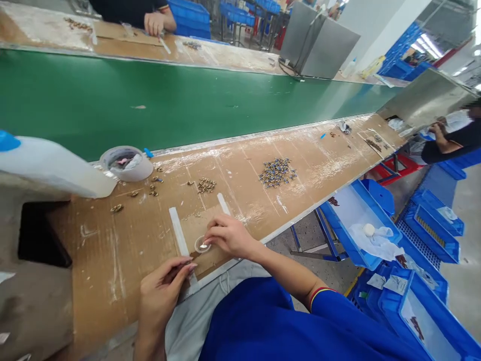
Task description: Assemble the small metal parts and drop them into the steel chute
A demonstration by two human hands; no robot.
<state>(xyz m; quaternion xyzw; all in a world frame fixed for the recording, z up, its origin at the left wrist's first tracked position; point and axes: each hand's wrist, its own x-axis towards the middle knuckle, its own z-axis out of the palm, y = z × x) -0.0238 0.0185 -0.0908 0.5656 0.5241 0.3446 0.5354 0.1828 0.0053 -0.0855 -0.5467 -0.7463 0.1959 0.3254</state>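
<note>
Cardboard-topped workbench [112,260]: R hand [229,236] fingertips clamped steady on small clear dish [200,244], L hand [161,296] fingers pinched together close by.

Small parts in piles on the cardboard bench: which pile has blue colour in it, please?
The larger pile of blue-and-gold parts. The smaller pile of parts to its left shows only gold colour, no blue.

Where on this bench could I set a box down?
Bare cardboard lies left of the left hand, below the brass parts. Another patch lies right of the blue-and-brass pile. It's crowded around the small dish under the right hand.
</note>
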